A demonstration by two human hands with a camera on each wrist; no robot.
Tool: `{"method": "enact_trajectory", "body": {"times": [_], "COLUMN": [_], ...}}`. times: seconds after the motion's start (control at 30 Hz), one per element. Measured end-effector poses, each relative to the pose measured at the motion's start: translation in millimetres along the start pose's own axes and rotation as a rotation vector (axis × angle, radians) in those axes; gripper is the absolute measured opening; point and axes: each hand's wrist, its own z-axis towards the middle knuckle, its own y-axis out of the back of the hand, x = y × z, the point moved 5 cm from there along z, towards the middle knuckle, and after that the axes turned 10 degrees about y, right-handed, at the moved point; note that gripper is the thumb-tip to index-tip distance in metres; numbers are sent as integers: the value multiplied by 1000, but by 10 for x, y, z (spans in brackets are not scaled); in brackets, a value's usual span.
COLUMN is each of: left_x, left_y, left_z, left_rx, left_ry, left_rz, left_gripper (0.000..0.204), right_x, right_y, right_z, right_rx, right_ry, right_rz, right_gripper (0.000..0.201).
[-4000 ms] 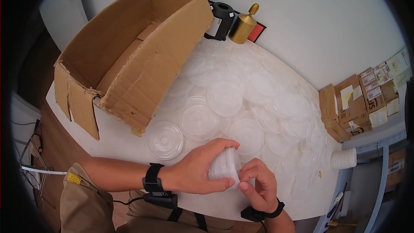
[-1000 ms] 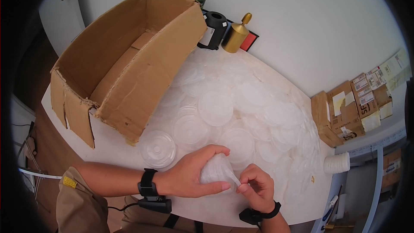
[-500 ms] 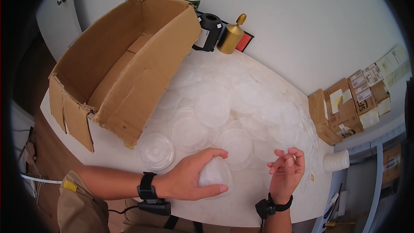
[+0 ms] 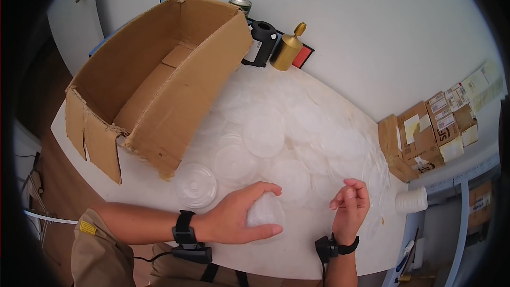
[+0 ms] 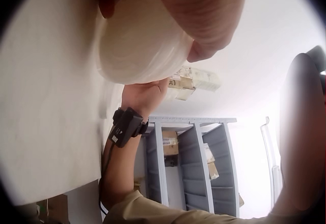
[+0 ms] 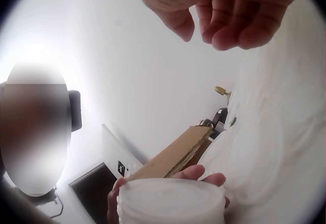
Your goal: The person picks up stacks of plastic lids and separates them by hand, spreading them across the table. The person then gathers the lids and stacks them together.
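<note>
My left hand [image 4: 231,217] grips a short stack of clear plastic lids [image 4: 265,211], thumb on the near side and fingers round the far side. In the right wrist view the stack [image 6: 170,198] shows its flat round face and ridged side. My right hand [image 4: 351,207] is raised to the right of the stack, apart from it, its fingers loosely bent with nothing between them. Beyond both hands spreads a broad heap of loose clear lids [image 4: 264,134]. One lid [image 4: 195,185] lies on the table left of the heap.
A large open cardboard box [image 4: 196,90] stands on the white table [image 4: 297,263] at the left. Behind the heap are a gold canister [image 4: 287,53], a black device [image 4: 260,42] and a spray can [image 4: 241,1]. A white lid stack [image 4: 411,201] sits at the right edge.
A second ago my right fingers pinched a thin edge at the stack. They have let go, and the right hand has moved to the right. My left hand keeps its grip on the stack.
</note>
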Motion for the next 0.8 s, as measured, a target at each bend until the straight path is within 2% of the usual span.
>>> {"method": "enact_trajectory", "body": {"times": [0.13, 0.17, 0.23, 0.43, 0.57, 0.63, 0.67, 0.73, 0.8], "left_x": [19, 22, 22, 22, 27, 27, 14, -9, -1], "left_y": [2, -1, -18, -36, -16, -15, -15, -14, -39], "left_z": [-6, -4, 3, -2, 3, 6, 4, -9, -29], "left_rx": [-39, -32, -18, -3, 3, 9, 18, 25, 38], "left_ry": [-25, -13, -1, 22, 46, 61, 72, 82, 133], "left_rz": [-4, -19, -32, -48, -54, -71, -72, -72, -109], "left_gripper": [61, 60, 60, 60, 60, 60, 61, 61, 62], "right_x": [141, 170, 242, 276, 278, 207, 208, 161, 86], "right_y": [-564, -614, -741, -741, -714, -570, -558, -453, -398], "right_z": [-258, -275, -326, -331, -353, -378, -375, -337, -283], "right_rx": [474, 473, 671, 695, 651, 505, 505, 274, 242], "right_ry": [0, -2, 117, 134, 155, -92, -92, -202, -149], "right_rz": [-35, -33, -184, -160, -158, -127, -128, 27, 61], "right_gripper": [22, 22, 19, 16, 10, 6, 6, 8, 9]}}
